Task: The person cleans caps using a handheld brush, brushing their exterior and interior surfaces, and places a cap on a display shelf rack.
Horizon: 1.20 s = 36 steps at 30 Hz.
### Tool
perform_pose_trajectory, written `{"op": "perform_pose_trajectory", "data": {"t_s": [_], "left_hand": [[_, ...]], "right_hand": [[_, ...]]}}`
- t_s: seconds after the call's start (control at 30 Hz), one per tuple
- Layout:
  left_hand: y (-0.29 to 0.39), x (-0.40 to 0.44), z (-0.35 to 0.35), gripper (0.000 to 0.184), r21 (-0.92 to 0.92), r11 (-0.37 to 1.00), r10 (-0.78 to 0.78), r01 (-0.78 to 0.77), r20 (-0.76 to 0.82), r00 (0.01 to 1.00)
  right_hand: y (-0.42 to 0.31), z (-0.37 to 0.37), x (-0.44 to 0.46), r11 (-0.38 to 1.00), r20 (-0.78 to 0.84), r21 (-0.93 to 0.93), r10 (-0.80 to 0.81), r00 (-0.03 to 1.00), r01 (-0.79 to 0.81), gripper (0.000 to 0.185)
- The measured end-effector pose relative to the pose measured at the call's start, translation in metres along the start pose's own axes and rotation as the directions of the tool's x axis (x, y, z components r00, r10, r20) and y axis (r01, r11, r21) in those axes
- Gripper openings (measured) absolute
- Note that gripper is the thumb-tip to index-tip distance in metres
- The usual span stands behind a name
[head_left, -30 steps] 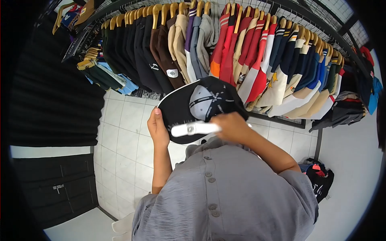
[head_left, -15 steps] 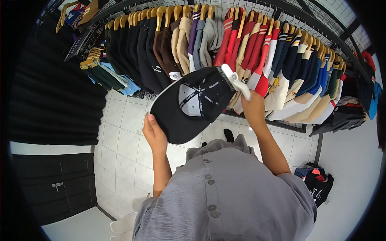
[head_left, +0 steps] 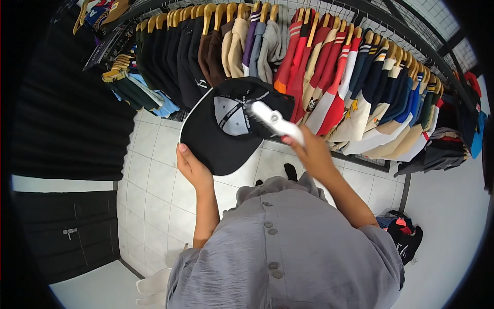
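A black cap (head_left: pixel 218 147) with white edging is held up with its inside facing me, showing a pale lining panel and printed tape. My left hand (head_left: pixel 194 169) grips the brim at its lower left edge, thumb on top. In my right hand (head_left: pixel 315 154) is a white brush (head_left: pixel 275 119), closed in the fingers by its handle. The brush head lies over the right part of the cap's inside, its dark bristles turned toward the cap. Whether the bristles touch the fabric I cannot tell.
Behind the cap runs a rack of jackets (head_left: pixel 329 77) on wooden hangers. A black curtain (head_left: pixel 62 113) and a black door (head_left: pixel 67 232) are on the left. Tiled floor (head_left: pixel 159 180) lies below. A pile of clothes (head_left: pixel 406 237) sits by the right wall.
My right hand has brought the brush left and down, from the cap's right edge to over its inside. The cap has shifted slightly left and up, still held by my left hand.
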<state>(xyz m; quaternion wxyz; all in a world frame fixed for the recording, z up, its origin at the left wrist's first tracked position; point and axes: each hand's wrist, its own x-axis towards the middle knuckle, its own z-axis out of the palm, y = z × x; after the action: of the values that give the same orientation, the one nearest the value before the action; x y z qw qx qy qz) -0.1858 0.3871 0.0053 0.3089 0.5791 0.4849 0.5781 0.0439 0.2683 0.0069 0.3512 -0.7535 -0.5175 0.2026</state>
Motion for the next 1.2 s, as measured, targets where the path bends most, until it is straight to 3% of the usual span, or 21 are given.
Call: {"op": "perform_pose_trajectory", "data": {"t_s": [0.03,0.07,0.1,0.13,0.23,0.3,0.4,0.43,0.47,0.57,0.6,0.67,0.73,0.83,0.87,1.0,1.07,1.13,1.2], "left_hand": [[-0.002,-0.001,0.007,0.044,-0.098,0.994,-0.058,0.056,-0.018,0.998],[-0.004,-0.004,0.012,0.044,-0.101,0.993,-0.061,0.059,-0.014,0.998],[-0.005,-0.006,0.016,0.044,-0.016,1.0,0.006,-0.006,-0.015,1.0],[-0.005,-0.009,0.019,0.044,0.071,0.995,0.075,-0.074,-0.012,0.997],[-0.011,-0.006,0.028,0.044,0.053,0.995,0.082,-0.081,-0.015,0.997],[-0.026,-0.006,0.028,0.045,-0.005,1.0,0.014,-0.014,-0.035,0.999],[-0.032,-0.013,0.027,0.044,-0.05,0.999,0.006,-0.01,-0.071,0.997],[-0.029,-0.016,0.028,0.044,-0.078,0.997,0.011,-0.018,-0.091,0.996],[-0.026,-0.019,0.026,0.044,-0.101,0.995,-0.006,-0.003,-0.096,0.995],[-0.029,-0.018,0.014,0.044,0.012,0.998,0.058,-0.057,-0.098,0.993],[-0.029,-0.016,0.011,0.044,0.029,0.998,0.053,-0.05,-0.088,0.995],[-0.03,-0.013,0.006,0.044,0.045,0.998,0.049,-0.045,-0.09,0.995],[-0.035,-0.015,0.004,0.044,-0.037,0.998,0.036,-0.041,-0.125,0.992],[-0.029,-0.016,0.004,0.044,-0.065,0.997,0.043,-0.052,-0.127,0.991],[-0.028,-0.016,0.006,0.044,-0.079,0.995,0.046,-0.055,-0.114,0.992],[-0.027,-0.014,0.009,0.044,-0.081,0.993,0.083,-0.091,-0.105,0.991],[-0.025,-0.019,0.002,0.044,0.012,0.999,0.049,-0.049,-0.064,0.997],[-0.033,-0.019,-0.001,0.044,0.021,0.999,0.028,-0.027,-0.053,0.998],[-0.044,-0.015,0.001,0.039,-0.132,0.989,-0.079,0.07,-0.065,0.995]], "right_hand": [[-0.009,0.009,-0.005,0.996,-0.035,0.042,-0.077,0.996,0.079,0.043],[-0.02,0.02,-0.009,0.998,-0.02,0.046,-0.042,0.999,0.043,0.042],[-0.029,0.031,-0.012,0.998,0.008,-0.043,-0.036,0.999,0.036,0.042],[-0.034,0.042,-0.013,1.0,0.14,0.008,0.012,0.99,-0.013,0.041],[-0.031,0.067,-0.025,0.989,0.119,0.139,-0.075,0.99,0.058,0.04],[-0.033,0.065,-0.03,0.954,0.371,0.274,-0.223,0.901,0.123,0.039],[-0.03,0.062,-0.026,0.939,0.26,0.297,-0.252,0.932,0.171,0.039],[-0.03,0.058,-0.022,0.941,0.243,0.337,-0.11,0.964,0.022,0.034],[-0.029,0.055,-0.02,0.942,0.253,0.336,-0.115,0.961,0.024,0.034],[-0.034,0.043,-0.022,0.99,0.32,0.027,-0.141,0.937,0.14,0.038],[-0.037,0.036,-0.026,0.986,0.333,0.029,-0.163,0.929,0.163,0.038],[-0.036,0.021,-0.029,0.947,0.531,-0.045,-0.248,0.81,0.319,0.038],[-0.04,0.005,-0.026,0.941,0.527,-0.034,-0.269,0.806,0.336,0.038],[-0.046,0.005,-0.016,0.965,0.31,-0.092,-0.205,0.928,0.244,0.038],[-0.043,0.015,-0.018,0.966,0.308,-0.095,-0.201,0.93,0.24,0.038],[-0.031,0.026,-0.023,0.954,0.451,-0.009,-0.263,0.853,0.299,0.039],[-0.025,0.01,-0.019,0.97,0.655,0.092,-0.228,0.72,0.224,0.037],[-0.015,-0.001,-0.015,0.952,0.628,0.146,-0.299,0.718,0.268,0.033],[0.0,0.001,-0.013,0.99,0.503,0.139,-0.058,0.862,-0.015,0.025]]}}
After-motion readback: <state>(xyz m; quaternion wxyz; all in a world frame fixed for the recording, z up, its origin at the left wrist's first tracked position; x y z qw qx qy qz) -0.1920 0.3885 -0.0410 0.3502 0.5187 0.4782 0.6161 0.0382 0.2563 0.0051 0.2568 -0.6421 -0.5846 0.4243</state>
